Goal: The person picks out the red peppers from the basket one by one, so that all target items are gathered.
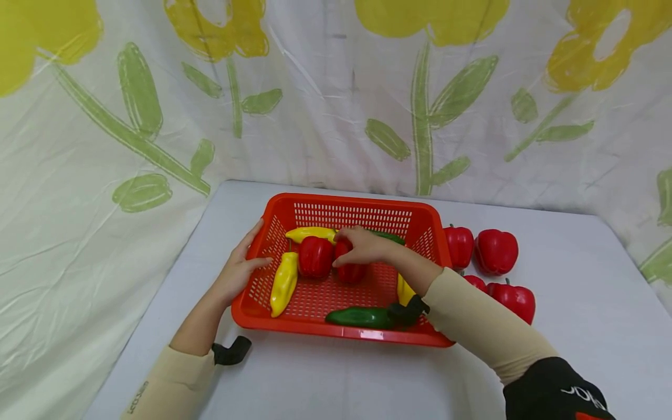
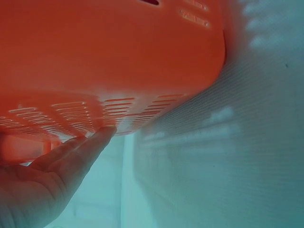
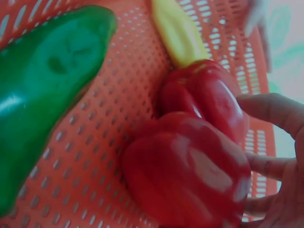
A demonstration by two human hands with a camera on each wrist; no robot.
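Note:
A red plastic basket (image 1: pixel 315 328) with slotted walls sits on the table. My left hand (image 1: pixel 238 274) grips its left rim, thumb on the inner side, fingers along the outer wall (image 2: pixel 95 142). Inside the basket my right hand (image 1: pixel 364 245) holds a red bell pepper (image 1: pixel 349 272) from above; in the right wrist view its fingers lie along the pepper's side. Just left of it is a second red bell pepper (image 1: pixel 315 256). Yellow peppers lie at the left (image 1: pixel 283 284), back (image 1: pixel 310 234) and right (image 1: pixel 404 290). A long green pepper (image 1: pixel 359 317) lies along the front wall, another (image 1: pixel 388 236) at the back.
Several more red bell peppers (image 1: pixel 496 252) stand on the white table (image 1: pixel 583 280) just right of the basket, partly behind my right forearm. A flower-printed cloth (image 1: pixel 325 116) hangs behind the table.

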